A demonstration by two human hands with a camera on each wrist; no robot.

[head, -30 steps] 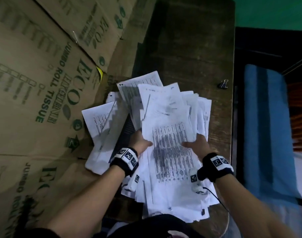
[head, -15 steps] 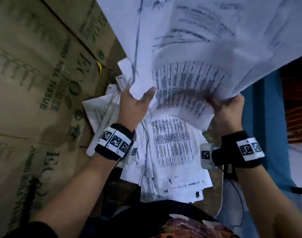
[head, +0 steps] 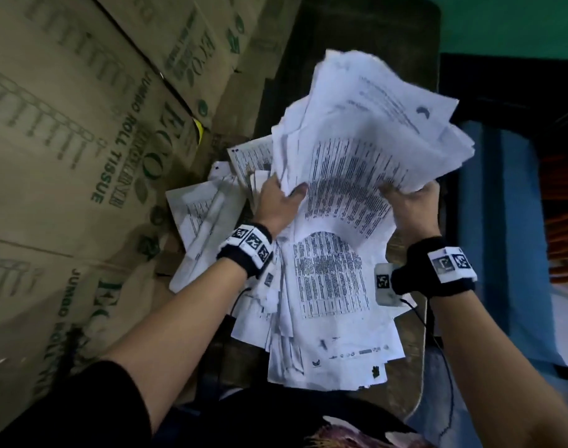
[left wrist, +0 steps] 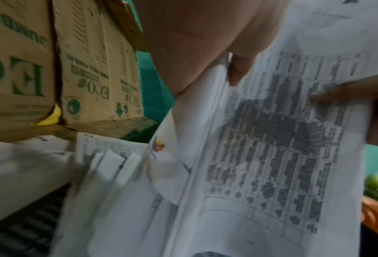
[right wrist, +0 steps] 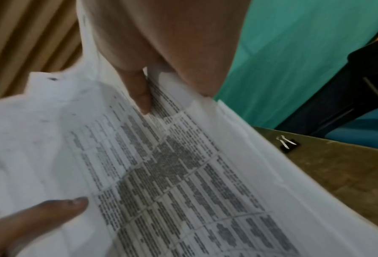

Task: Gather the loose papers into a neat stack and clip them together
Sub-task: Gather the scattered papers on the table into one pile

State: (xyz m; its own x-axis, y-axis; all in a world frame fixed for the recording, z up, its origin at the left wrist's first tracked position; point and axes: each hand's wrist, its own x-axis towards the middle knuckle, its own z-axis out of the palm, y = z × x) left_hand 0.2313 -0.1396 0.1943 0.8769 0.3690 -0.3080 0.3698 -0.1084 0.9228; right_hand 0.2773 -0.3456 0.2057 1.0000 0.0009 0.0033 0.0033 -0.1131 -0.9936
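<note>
Binder clip hidden behind papers

Dim room: green wall, dark wooden table, stacked cardboard boxes.

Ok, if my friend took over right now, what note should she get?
Left hand: grips the left edge of the lifted bundle of papers.
Right hand: grips its right edge.
More papers lie below on the wooden table, some strewn left by the cardboard boxes.
Binder clip lies on the table, unused.
Done: part of the pile is lifted.
Left: gather the rest, square the edges, clip.
</note>
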